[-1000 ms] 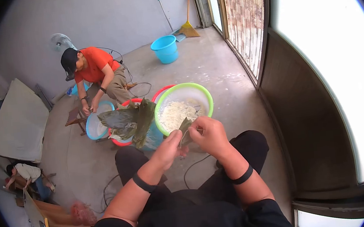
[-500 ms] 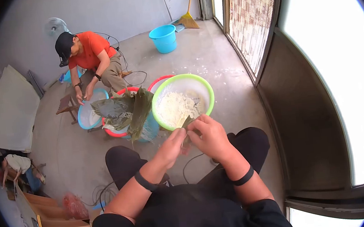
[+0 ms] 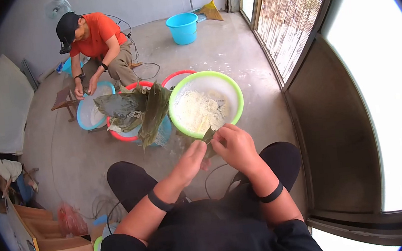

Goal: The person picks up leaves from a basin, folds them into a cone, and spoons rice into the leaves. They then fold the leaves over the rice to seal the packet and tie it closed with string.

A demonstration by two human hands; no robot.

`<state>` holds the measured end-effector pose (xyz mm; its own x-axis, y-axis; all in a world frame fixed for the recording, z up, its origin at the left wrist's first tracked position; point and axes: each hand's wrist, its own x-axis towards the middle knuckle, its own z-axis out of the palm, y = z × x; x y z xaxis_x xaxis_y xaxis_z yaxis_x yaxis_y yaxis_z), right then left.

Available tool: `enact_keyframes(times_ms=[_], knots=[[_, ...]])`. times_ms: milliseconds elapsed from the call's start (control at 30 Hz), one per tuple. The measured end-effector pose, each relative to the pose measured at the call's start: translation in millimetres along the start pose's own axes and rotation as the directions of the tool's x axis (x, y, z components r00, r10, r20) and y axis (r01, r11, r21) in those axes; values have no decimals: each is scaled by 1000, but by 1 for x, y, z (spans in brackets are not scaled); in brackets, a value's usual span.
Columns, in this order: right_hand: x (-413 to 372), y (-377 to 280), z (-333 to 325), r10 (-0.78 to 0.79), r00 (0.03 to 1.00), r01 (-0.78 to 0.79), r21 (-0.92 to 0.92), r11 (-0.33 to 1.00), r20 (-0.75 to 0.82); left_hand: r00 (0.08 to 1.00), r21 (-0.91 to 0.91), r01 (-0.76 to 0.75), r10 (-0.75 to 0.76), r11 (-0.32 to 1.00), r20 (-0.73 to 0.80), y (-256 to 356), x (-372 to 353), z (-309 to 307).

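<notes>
My left hand (image 3: 191,162) and my right hand (image 3: 236,147) meet at the near rim of the green-rimmed basin (image 3: 238,92). Between their fingertips they pinch a folded dark green leaf (image 3: 208,134); whether anything is inside it is hidden. Pale rice-like grains (image 3: 200,110) lie heaped in the basin just beyond my hands. Left of it, broad wet leaves (image 3: 154,111) and stringy pale ties (image 3: 136,114) rest across a red-rimmed basin (image 3: 123,136).
A co-worker in a red shirt (image 3: 98,36) bends over a blue-rimmed basin (image 3: 80,119), near a wooden stool (image 3: 65,101). Farther back stand a blue bucket (image 3: 182,29) and a yellow broom (image 3: 210,11). A dark panel (image 3: 331,131) borders my right side. Another person (image 3: 10,172) is at far left.
The view has tilted slightly downward, so the basins and co-worker sit higher in the picture. My hands keep their pinch on the leaf, with only a small shift of the fingers.
</notes>
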<state>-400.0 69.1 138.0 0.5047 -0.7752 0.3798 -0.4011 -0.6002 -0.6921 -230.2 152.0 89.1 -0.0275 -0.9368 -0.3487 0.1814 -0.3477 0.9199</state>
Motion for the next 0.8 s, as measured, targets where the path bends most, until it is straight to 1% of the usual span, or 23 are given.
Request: enact_keyframes(times_ms=[167,233,333,467,667,767,800], knots=[[11,-2,18,4,999,-5,32,999,53,1000,-61,17,-17,998,-2,4,5,-13],[14,1,23,8,999,-10,35,999,50,1000,-93,27,-28,995,0,2,8,-22],[19,4,24,43,998,-44,17,999,52,997,-215,39,-52,976,-54,8,6,-31],[20,-1,30,50,998,-51,7,999,49,999,-244,25,-33,969,-29,6,4,-43],[28,-9,33,50,994,-46,-48,998,96,998,-256,7,-23,967,-59,4,-2,-52],[29,-18,36,5,994,-3,-21,1000,111,998,-257,-3,-14,966,-65,0,-4,-57],[30,-19,38,17,993,-17,-8,1000,113,998,-263,-5,-13,965,-65,-1,-6,-58]])
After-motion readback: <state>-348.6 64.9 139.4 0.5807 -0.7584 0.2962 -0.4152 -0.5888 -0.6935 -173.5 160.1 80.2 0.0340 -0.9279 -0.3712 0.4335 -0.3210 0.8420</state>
